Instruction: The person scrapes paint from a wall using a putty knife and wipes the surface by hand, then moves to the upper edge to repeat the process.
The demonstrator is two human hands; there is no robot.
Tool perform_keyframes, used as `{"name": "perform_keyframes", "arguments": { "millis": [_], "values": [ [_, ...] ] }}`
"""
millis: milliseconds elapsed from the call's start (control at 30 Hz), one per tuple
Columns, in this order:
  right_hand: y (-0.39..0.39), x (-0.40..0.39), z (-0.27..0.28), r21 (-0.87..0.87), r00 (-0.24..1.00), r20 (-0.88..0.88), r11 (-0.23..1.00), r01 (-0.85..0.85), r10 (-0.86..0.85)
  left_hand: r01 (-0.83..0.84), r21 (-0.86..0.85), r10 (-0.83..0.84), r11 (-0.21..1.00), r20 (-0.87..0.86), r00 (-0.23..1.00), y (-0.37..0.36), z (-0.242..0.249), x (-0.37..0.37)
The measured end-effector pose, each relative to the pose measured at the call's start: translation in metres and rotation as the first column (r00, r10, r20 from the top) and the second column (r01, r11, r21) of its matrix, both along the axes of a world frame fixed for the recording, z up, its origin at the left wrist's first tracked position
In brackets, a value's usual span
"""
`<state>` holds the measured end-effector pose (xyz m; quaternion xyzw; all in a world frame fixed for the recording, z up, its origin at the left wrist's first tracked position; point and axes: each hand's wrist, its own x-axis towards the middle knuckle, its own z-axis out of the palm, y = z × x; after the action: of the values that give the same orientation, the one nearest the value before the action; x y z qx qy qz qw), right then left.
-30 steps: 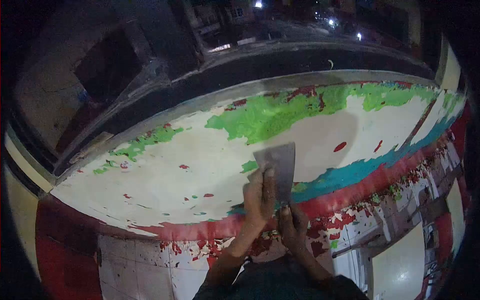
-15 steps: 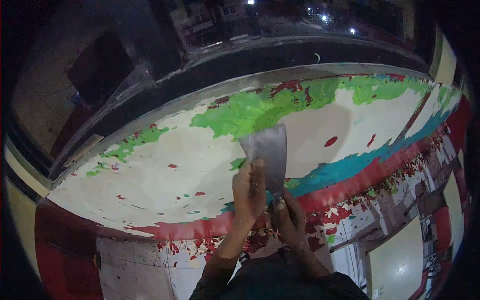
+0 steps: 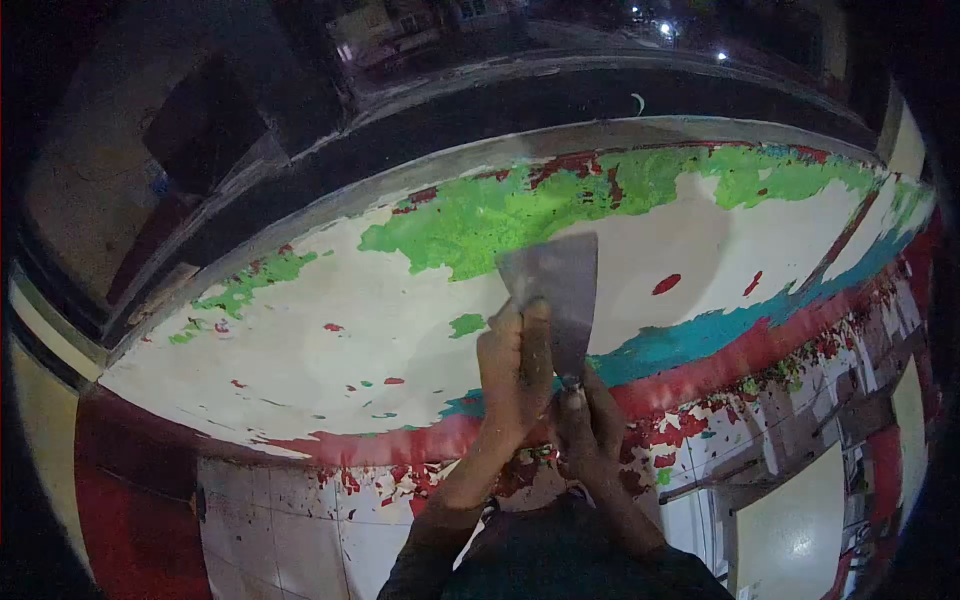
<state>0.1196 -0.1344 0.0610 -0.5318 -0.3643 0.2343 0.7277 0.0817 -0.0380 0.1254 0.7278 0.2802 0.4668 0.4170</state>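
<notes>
A wide metal scraper (image 3: 565,290) lies with its broad edge against the lower border of the green paint (image 3: 480,225) on the ledge. My left hand (image 3: 517,355) presses its fingers on the left side of the blade. Around the scraper's narrow end, below the blade, my right hand (image 3: 588,425) is closed. The ledge (image 3: 300,350) is mostly off-white, with green patches along its far side, small red spots, and bands of teal (image 3: 670,355) and red (image 3: 400,447) on its near side.
Beyond the ledge runs a dark window frame (image 3: 480,110) with lights outside. Paint flakes (image 3: 690,428) litter the tiled floor (image 3: 270,520) below. A pale panel (image 3: 790,530) stands at the lower right.
The scraper and both my hands have shifted slightly right and, at the blade's edge, a little farther up the ledge. The green flake beside my left hand is more exposed. The view has shifted slightly.
</notes>
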Motion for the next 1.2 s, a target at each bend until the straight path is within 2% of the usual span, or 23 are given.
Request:
{"name": "perform_keyframes", "arguments": {
  "millis": [67, 100, 167, 200, 300, 367, 400, 467, 500, 533, 600, 633, 700, 767, 900, 967, 1067, 1100, 1200],
  "values": [
    [-0.003, -0.003, 0.008, 0.003, 0.997, 0.07, 1.0, 0.013, -0.013, 0.036, -0.101, -0.034, 0.994, 0.015, 0.999, -0.007, 0.025, -0.003],
    [-0.003, -0.003, 0.011, 0.012, 0.994, 0.108, 1.0, 0.024, -0.025, 0.01, -0.017, -0.01, 1.0, -0.001, 1.0, -0.007, 0.011, -0.002],
    [-0.009, -0.004, -0.008, -0.015, 0.999, 0.026, 0.999, 0.041, -0.041, -0.037, 0.163, 0.04, 0.986, -0.02, 0.999, 0.0, -0.027, 0.002],
    [-0.01, -0.003, -0.013, -0.032, 0.999, -0.011, 0.999, 0.044, -0.045, -0.026, 0.139, 0.029, 0.99, -0.019, 0.999, 0.002, -0.022, 0.004],
    [0.001, 0.003, -0.004, 0.046, 0.996, 0.042, 0.996, 0.081, -0.083, 0.037, 0.043, -0.036, 0.998, -0.031, 0.999, -0.001, -0.002, 0.007],
    [-0.006, 0.002, 0.007, 0.032, 0.988, 0.124, 0.995, 0.093, -0.096, 0.087, 0.011, -0.087, 0.996, 0.004, 0.996, 0.0, 0.017, 0.004],
    [-0.005, 0.003, 0.012, 0.039, 0.98, 0.165, 0.994, 0.102, -0.107, 0.064, -0.024, -0.066, 0.998, -0.079, 0.995, 0.0, 0.007, 0.002],
    [-0.011, 0.0, -0.009, 0.064, 0.998, -0.041, 0.997, 0.047, -0.044, 0.024, 0.196, -0.025, 0.98, 0.002, 1.0, 0.001, -0.024, 0.013],
    [-0.011, -0.001, -0.014, 0.076, 0.99, -0.142, 0.997, 0.014, -0.003, -0.007, 0.295, -0.007, 0.956, 0.048, 0.999, 0.0, -0.023, 0.018],
    [-0.009, 0.001, -0.011, 0.075, 0.993, -0.107, 0.996, 0.049, -0.041, 0.081, 0.165, -0.071, 0.983, -0.064, 0.995, 0.0, -0.018, 0.014],
    [-0.005, 0.005, 0.007, 0.055, 0.992, -0.042, 0.991, 0.119, -0.117, 0.131, 0.077, -0.126, 0.988, -0.066, 0.99, 0.001, 0.003, 0.017],
    [-0.007, 0.006, 0.005, 0.05, 0.994, -0.026, 0.993, 0.104, -0.102, 0.153, 0.037, -0.15, 0.988, -0.056, 0.987, 0.001, 0.011, 0.017],
    [-0.008, 0.008, 0.002, 0.057, 0.997, 0.013, 0.996, 0.073, -0.074, 0.125, 0.104, -0.123, 0.987, -0.032, 0.992, -0.002, 0.008, 0.016],
    [-0.01, 0.004, 0.001, 0.053, 0.995, -0.033, 0.994, 0.1, -0.098, 0.049, 0.227, -0.054, 0.973, 0.018, 0.998, -0.003, -0.009, 0.019],
    [-0.013, 0.014, 0.023, -0.048, 0.996, -0.077, 0.998, 0.032, -0.036, 0.063, 0.168, -0.063, 0.984, -0.008, 0.998, 0.0, -0.003, 0.023],
    [-0.017, 0.01, 0.013, -0.009, 0.997, -0.073, 1.0, 0.029, -0.03, 0.083, 0.207, -0.095, 0.975, 0.05, 0.994, -0.001, 0.007, 0.022],
    [-0.013, 0.011, 0.005, 0.046, 0.995, -0.085, 0.998, 0.05, -0.046, 0.075, 0.118, -0.078, 0.99, 0.024, 0.997, -0.008, -0.002, 0.022],
    [-0.013, 0.01, 0.003, 0.047, 0.993, -0.104, 0.997, 0.061, -0.056, 0.08, 0.142, -0.087, 0.987, 0.042, 0.995, -0.004, -0.002, 0.024],
    [-0.016, 0.014, 0.032, -0.005, 0.999, -0.048, 1.0, 0.025, -0.025, 0.074, 0.166, -0.084, 0.983, 0.054, 0.995, 0.0, -0.003, 0.025]
  ]
}}
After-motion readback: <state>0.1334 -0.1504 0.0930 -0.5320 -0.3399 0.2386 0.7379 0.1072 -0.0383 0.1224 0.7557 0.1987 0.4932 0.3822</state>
